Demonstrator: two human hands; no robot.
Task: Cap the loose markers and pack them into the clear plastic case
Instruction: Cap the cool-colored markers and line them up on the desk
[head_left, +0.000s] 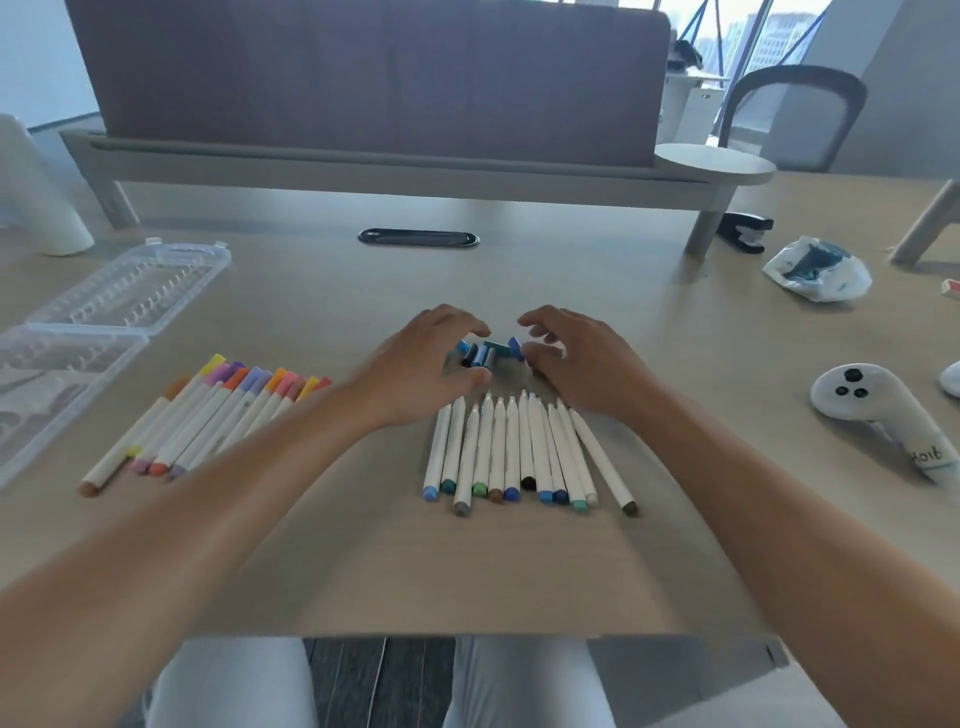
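Several uncapped white markers (519, 452) with blue, green and grey end plugs lie side by side in the middle of the table. Just beyond their tips sits a small pile of loose blue and teal caps (491, 352). My left hand (421, 364) and my right hand (576, 358) hover on either side of the pile, fingers curved over it, and I cannot tell whether either touches a cap. A second row of capped markers (218, 415) in warm colours lies to the left. The clear plastic case (104, 317) lies open at the far left.
A white game controller (878, 410) lies at the right, a crumpled plastic bag (815, 270) and a black stapler (745, 231) behind it. A black cable grommet (418, 238) sits at the table's middle back, before a grey divider screen (363, 78). A white cylinder (36, 197) stands far left.
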